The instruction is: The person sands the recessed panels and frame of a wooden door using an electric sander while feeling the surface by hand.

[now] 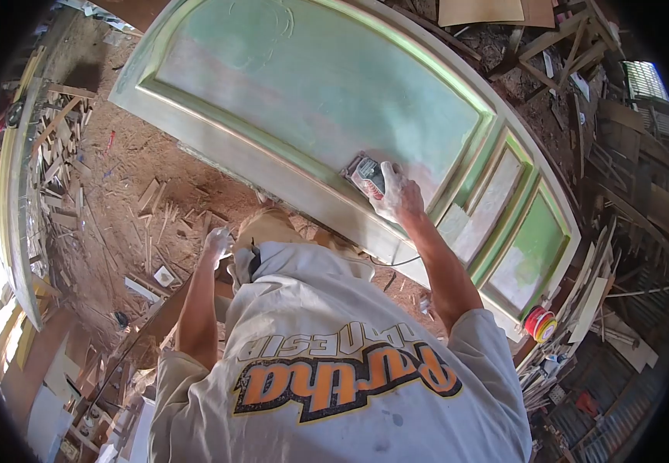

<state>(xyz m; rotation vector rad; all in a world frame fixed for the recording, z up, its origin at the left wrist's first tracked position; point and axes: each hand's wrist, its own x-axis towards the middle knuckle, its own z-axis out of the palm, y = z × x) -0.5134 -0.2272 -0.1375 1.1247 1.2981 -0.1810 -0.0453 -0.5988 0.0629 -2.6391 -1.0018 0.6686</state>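
A large panelled wooden door (pixel 334 81), coated in pale green and white, lies slanted across the view in front of me. My right hand (pixel 398 193), dusty white, is closed around a power sander (pixel 367 177). The sander rests on the lower part of the door's big panel, near its inner moulding. From near it a thin dark cable (pixel 396 264) runs down beside my body. My left hand (pixel 217 243), also dusty, hangs by my hip, away from the door. Its fingers look curled together; whether something is in them is too small to make out.
A red and yellow tin (pixel 540 323) stands by the door's right-hand corner. Wood offcuts (pixel 60 147) and scraps litter the dirt floor (pixel 118 201) on the left. Long strips of wood (pixel 581 309) are piled at the right. Boards (pixel 483 11) lie beyond the door.
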